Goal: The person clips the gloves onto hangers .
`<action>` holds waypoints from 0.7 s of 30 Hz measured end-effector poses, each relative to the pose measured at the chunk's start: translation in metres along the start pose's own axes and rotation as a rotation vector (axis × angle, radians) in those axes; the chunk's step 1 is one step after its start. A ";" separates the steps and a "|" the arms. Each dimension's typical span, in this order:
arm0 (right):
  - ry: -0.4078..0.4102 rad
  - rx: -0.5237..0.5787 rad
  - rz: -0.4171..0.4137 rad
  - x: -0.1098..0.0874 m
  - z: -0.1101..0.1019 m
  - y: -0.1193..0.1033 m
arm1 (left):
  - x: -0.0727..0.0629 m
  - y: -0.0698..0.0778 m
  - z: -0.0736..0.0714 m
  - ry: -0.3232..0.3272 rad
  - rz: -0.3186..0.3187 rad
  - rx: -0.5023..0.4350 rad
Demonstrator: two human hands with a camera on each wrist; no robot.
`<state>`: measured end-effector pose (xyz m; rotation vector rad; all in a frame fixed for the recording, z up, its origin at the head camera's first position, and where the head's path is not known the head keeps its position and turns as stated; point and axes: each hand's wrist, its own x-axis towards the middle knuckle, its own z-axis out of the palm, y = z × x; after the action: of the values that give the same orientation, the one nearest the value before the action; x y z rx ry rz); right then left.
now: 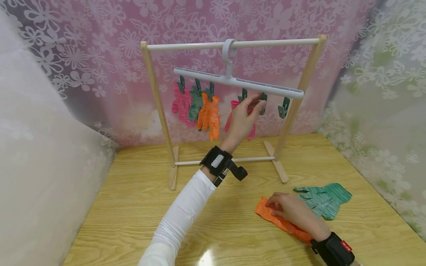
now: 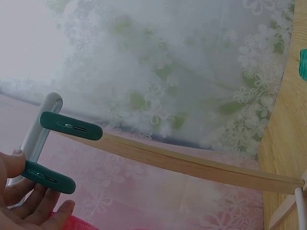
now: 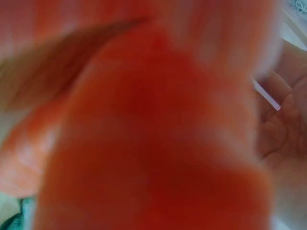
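My left hand (image 1: 243, 120) reaches up to the clip hanger (image 1: 267, 86) and grips a dark green clip (image 2: 50, 178), thumb on one side and fingers on the other. Low on the right, my right hand (image 1: 293, 210) holds an orange glove (image 1: 273, 218) by its upper part, close over the table. That glove fills most of the right wrist view, blurred, with the palm (image 3: 283, 129) behind it. A green glove (image 1: 327, 197) lies flat just beyond the right hand. Behind the left hand hangs a pink glove (image 1: 233, 115), partly hidden.
The hanger tilts down to the right on a wooden rack (image 1: 155, 96) with a white top bar (image 1: 186, 46). Pink (image 1: 182, 105), green (image 1: 195, 104) and orange (image 1: 209, 114) gloves hang at its left. A bare clip (image 1: 283, 108) hangs at the right end. Floral curtains enclose the table.
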<state>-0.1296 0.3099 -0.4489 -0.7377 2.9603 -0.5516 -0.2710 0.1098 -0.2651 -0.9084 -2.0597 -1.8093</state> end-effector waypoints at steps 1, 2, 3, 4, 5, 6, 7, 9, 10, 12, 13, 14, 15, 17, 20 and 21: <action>0.002 -0.005 0.004 0.001 0.000 -0.001 | 0.000 0.000 0.000 0.000 -0.002 -0.008; 0.004 -0.011 0.008 0.003 0.001 -0.002 | 0.000 0.000 0.000 -0.001 0.000 -0.018; 0.004 -0.011 0.013 0.004 0.001 -0.003 | 0.000 0.000 0.000 -0.002 0.003 -0.027; 0.005 -0.011 0.019 0.006 0.001 -0.004 | 0.000 0.000 0.000 -0.004 0.006 -0.033; 0.010 -0.011 0.020 0.008 0.002 -0.004 | -0.001 0.000 0.000 -0.006 0.007 -0.039; 0.016 -0.013 0.020 0.009 0.002 -0.005 | -0.001 0.000 -0.001 -0.007 0.009 -0.044; 0.024 -0.013 0.020 0.011 0.002 -0.006 | -0.001 0.000 -0.001 -0.008 0.012 -0.049; 0.044 -0.026 0.017 0.015 0.004 -0.006 | -0.001 -0.001 -0.002 -0.011 0.015 -0.053; 0.053 -0.035 0.017 0.017 0.004 -0.007 | -0.002 -0.002 -0.002 -0.013 0.016 -0.053; 0.067 -0.063 0.021 0.021 0.005 -0.008 | -0.002 -0.002 -0.002 -0.021 0.016 -0.051; 0.072 -0.081 0.026 0.023 0.006 -0.008 | -0.002 -0.002 -0.002 -0.028 0.018 -0.049; 0.077 -0.101 0.030 0.026 0.006 -0.008 | -0.002 -0.003 -0.002 -0.033 0.020 -0.047; 0.079 -0.116 0.035 0.028 0.006 -0.008 | -0.002 -0.003 -0.003 -0.038 0.021 -0.044; 0.079 -0.128 0.053 0.033 0.006 -0.008 | -0.001 -0.003 -0.003 -0.046 0.031 -0.045; 0.085 -0.131 0.072 0.043 0.006 -0.007 | -0.001 -0.003 -0.004 -0.048 0.037 -0.045; 0.088 -0.126 0.074 0.047 0.006 -0.007 | -0.002 -0.003 -0.004 -0.047 0.034 -0.046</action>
<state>-0.1674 0.2809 -0.4498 -0.6258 3.1129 -0.4059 -0.2723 0.1051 -0.2675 -1.0017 -2.0249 -1.8423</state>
